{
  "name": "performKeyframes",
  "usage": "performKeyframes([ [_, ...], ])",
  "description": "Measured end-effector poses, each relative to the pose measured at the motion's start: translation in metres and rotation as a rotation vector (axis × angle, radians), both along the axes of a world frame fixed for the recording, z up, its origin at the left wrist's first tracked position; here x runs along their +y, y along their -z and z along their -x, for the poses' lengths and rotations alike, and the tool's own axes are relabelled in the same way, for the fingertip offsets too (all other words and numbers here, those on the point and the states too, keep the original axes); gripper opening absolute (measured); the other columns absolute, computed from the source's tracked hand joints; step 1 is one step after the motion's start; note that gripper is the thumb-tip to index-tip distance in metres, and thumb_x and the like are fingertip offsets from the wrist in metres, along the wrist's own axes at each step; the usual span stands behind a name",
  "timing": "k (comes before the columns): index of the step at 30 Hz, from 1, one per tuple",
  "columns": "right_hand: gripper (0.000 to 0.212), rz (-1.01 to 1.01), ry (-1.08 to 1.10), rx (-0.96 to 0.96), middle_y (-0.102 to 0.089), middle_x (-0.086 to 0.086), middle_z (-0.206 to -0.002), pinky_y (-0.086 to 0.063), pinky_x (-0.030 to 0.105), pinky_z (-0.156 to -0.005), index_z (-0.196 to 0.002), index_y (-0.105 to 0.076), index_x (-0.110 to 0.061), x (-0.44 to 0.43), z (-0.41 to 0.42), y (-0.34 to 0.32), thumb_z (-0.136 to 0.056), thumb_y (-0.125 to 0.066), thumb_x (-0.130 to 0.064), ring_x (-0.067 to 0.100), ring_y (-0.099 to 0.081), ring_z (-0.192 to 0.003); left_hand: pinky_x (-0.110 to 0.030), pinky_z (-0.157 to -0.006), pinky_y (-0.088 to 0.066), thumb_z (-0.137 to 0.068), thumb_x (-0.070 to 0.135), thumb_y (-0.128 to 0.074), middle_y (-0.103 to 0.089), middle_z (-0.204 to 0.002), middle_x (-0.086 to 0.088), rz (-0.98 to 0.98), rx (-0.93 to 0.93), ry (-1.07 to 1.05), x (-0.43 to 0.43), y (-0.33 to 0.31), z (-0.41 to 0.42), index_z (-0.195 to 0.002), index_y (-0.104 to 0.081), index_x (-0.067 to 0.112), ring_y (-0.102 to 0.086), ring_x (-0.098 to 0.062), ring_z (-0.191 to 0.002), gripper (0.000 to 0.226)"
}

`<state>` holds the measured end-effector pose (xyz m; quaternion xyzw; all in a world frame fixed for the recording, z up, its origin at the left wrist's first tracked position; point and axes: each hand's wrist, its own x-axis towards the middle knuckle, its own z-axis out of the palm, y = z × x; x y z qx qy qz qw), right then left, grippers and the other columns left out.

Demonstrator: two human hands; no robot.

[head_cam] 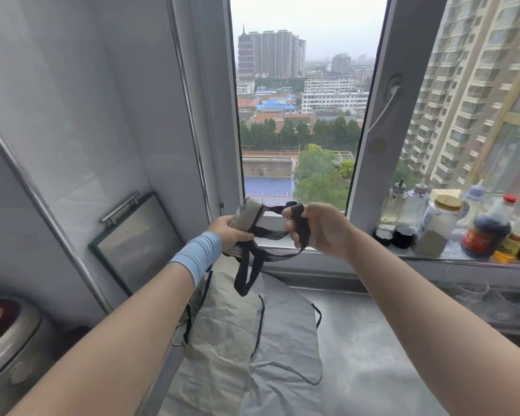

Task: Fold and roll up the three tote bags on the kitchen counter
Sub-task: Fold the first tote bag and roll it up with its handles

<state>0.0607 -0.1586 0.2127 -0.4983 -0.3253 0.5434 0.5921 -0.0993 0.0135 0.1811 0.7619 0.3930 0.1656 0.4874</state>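
Note:
My left hand (230, 234) grips a rolled-up grey tote bag (248, 216), held up in front of the window. Its black straps (254, 265) hang down in loops. My right hand (318, 229) pinches one black strap, which is wound over its fingers and stretched toward the roll. Below, two flat tote bags lie on the counter, partly overlapping: a beige-grey one (219, 334) on the left and a blue-grey one (285, 340) on the right, both with thin dark handles.
The steel counter (373, 355) runs under the window sill. Bottles and jars (442, 226) crowd the sill at right. A glass-framed panel (138, 241) leans on the left wall. A round appliance (9, 340) sits at lower left. Glassware (469, 292) stands at right.

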Motion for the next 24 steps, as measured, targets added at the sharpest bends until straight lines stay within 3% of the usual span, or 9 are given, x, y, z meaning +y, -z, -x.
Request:
performKeyframes([
  [3,0.038,-0.039,-0.129,-0.088,-0.072,0.015,-0.097,-0.058,0.040,-0.074,-0.113,-0.061,-0.002,0.011,0.010,-0.020,-0.093,-0.029,-0.001,0.030,-0.067,-0.083,-0.022,-0.060,-0.046,-0.072,0.017,-0.083,-0.064,-0.082,0.003,-0.113,0.161,0.171,-0.012,-0.002,-0.004,-0.100,-0.069,0.018,-0.058,-0.017,-0.073,0.031],
  [5,0.043,-0.049,-0.151,-0.194,-0.070,0.017,-0.111,-0.056,0.044,-0.089,-0.126,-0.058,0.000,0.019,0.016,-0.035,-0.095,-0.029,0.003,0.034,-0.068,-0.101,-0.022,-0.058,-0.046,-0.066,0.018,-0.085,-0.062,-0.071,0.006,-0.166,0.242,0.257,-0.019,-0.002,-0.010,-0.081,-0.070,0.025,-0.057,-0.016,-0.066,0.023],
  [9,0.047,-0.069,-0.026,-0.364,-0.068,0.014,-0.122,-0.047,0.045,-0.104,-0.119,-0.063,-0.005,0.028,0.018,-0.053,-0.090,-0.030,0.012,0.029,-0.065,-0.115,-0.025,-0.055,-0.054,-0.060,0.020,-0.088,-0.059,-0.062,0.007,-0.164,0.252,0.327,-0.029,0.005,-0.018,-0.068,-0.068,0.025,-0.055,-0.015,-0.059,0.022],
  [11,0.044,-0.114,0.033,-0.186,-0.072,0.015,-0.110,-0.051,0.044,-0.098,-0.101,-0.063,-0.005,0.025,0.015,-0.050,-0.088,-0.026,0.015,0.029,-0.070,-0.102,-0.032,-0.066,-0.058,-0.061,0.020,-0.088,-0.062,-0.069,0.004,-0.143,0.219,0.309,-0.028,0.007,-0.019,-0.078,-0.071,0.024,-0.058,-0.018,-0.065,0.024],
  [13,0.035,-0.123,0.069,0.026,-0.068,0.010,-0.080,-0.052,0.036,-0.068,-0.080,-0.055,-0.011,0.015,0.009,-0.044,-0.087,-0.025,0.005,0.023,-0.064,-0.063,-0.033,-0.069,-0.056,-0.063,0.021,-0.086,-0.063,-0.075,0.000,-0.100,0.199,0.265,-0.020,0.009,-0.017,-0.088,-0.072,0.020,-0.059,-0.020,-0.069,0.028],
  [15,0.026,-0.020,0.083,0.026,-0.050,0.002,-0.061,-0.028,0.025,-0.047,-0.070,-0.048,-0.016,0.003,-0.004,-0.030,-0.086,-0.028,-0.013,0.016,-0.035,-0.043,-0.030,-0.069,-0.052,-0.068,0.025,-0.085,-0.064,-0.080,-0.002,-0.058,0.176,0.194,-0.009,0.013,-0.012,-0.094,-0.071,0.015,-0.059,-0.020,-0.072,0.031],
  [18,0.026,0.256,0.155,-0.078,-0.038,-0.003,-0.056,-0.019,0.021,-0.041,-0.070,-0.043,-0.019,-0.011,-0.025,0.014,-0.093,-0.033,-0.025,0.013,-0.022,-0.041,-0.033,-0.068,-0.055,-0.075,0.021,-0.081,-0.069,-0.098,-0.011,0.168,0.046,0.099,0.002,0.019,-0.004,-0.108,-0.065,0.009,-0.065,-0.024,-0.078,0.038],
  [22,0.022,0.621,0.335,-0.186,-0.043,0.001,-0.058,-0.037,0.025,-0.046,-0.083,-0.050,-0.013,-0.024,-0.036,0.076,-0.099,-0.035,-0.013,0.013,-0.038,-0.044,-0.032,-0.070,-0.058,-0.083,0.014,-0.074,-0.070,-0.101,-0.015,0.378,-0.061,0.115,-0.010,0.029,-0.011,-0.114,-0.063,0.001,-0.069,-0.026,-0.080,0.035],
  [24,0.011,0.746,0.375,-0.495,-0.056,0.008,-0.079,-0.050,0.032,-0.063,-0.092,-0.055,-0.009,-0.028,-0.038,0.093,-0.092,-0.044,-0.010,0.020,-0.055,-0.064,-0.035,-0.079,-0.058,-0.080,0.019,-0.077,-0.071,-0.104,-0.014,0.309,0.006,0.146,-0.020,0.041,-0.021,-0.111,-0.067,0.004,-0.069,-0.028,-0.089,0.036],
])
